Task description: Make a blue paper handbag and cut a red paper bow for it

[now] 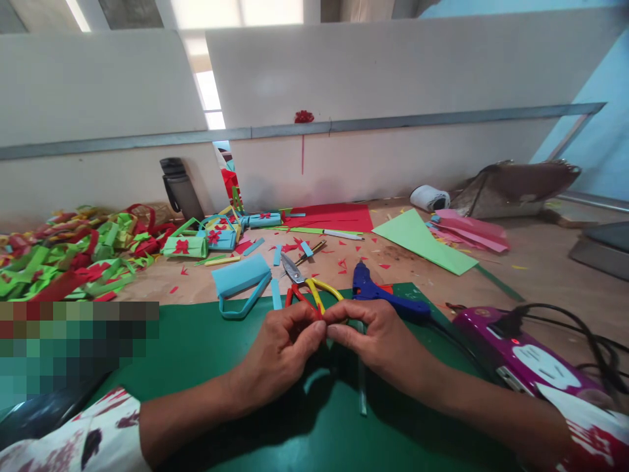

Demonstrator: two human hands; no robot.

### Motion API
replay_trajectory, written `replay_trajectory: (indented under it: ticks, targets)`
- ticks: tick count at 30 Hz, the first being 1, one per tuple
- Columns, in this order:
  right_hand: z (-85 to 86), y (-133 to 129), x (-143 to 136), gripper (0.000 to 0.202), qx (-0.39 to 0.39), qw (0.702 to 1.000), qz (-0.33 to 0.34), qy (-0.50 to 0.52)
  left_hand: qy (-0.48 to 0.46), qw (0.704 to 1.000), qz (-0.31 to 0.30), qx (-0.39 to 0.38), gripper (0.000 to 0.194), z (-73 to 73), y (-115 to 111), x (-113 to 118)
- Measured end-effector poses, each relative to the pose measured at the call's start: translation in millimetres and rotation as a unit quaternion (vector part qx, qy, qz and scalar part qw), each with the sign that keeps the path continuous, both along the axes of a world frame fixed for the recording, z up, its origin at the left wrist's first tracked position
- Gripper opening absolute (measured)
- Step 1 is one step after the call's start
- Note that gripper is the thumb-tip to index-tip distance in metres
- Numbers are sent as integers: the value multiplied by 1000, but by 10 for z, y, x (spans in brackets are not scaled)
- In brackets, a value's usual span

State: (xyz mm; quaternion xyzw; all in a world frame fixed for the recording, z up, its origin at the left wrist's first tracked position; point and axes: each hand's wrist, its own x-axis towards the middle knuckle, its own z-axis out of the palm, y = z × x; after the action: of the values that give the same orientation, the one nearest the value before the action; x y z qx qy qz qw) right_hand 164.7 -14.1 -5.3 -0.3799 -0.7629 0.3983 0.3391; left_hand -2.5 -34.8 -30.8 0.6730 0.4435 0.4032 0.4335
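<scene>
Above the green mat [196, 380], my left hand [282, 351] and my right hand [381, 337] meet fingertip to fingertip. Both are closed in a pinch. Whatever lies between the fingertips is too small or too hidden to make out. Just beyond them are scissors [324, 288] with red and yellow handles, partly covered by my fingers. A blue glue gun [393, 298] lies past my right hand, and a clear glue stick [362, 387] is below that hand. To the left, a light blue folded paper bag [242, 275] with a strap rests at the mat's far edge.
Small paper bags with red bows [184, 246] stand near a pile of paper pieces [63, 255] and a dark bottle [179, 187]. Red [339, 217] and green paper [425, 242] lie behind. A purple power strip [531, 357] with cables is on the right.
</scene>
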Motion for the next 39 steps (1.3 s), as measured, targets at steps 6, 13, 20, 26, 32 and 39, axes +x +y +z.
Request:
replay_trajectory:
  ticks: [6,13,20,26,32,39]
  targets:
    - [-15,8,17,15,16,1000,10,2,-35,999,19,-3,20,-17,0,19]
    - [-25,15,14,15,0,1000,8,11,-105,992,10,-74,24,33,3,63]
    - [-12,-8,14,14,12,1000,7,11,-115,990,-8,-82,18,84,0,72]
    - [-44,3,7,9,60,998,-25,-15,-112,988,-17,-106,24,48,-1,53]
    - [-51,11,9,11,66,998,-15,-18,-120,987,-12,-108,24,83,8,60]
    - [-51,0,17,11,91,995,-26,-22,-120,988,-27,-98,24,75,12,36]
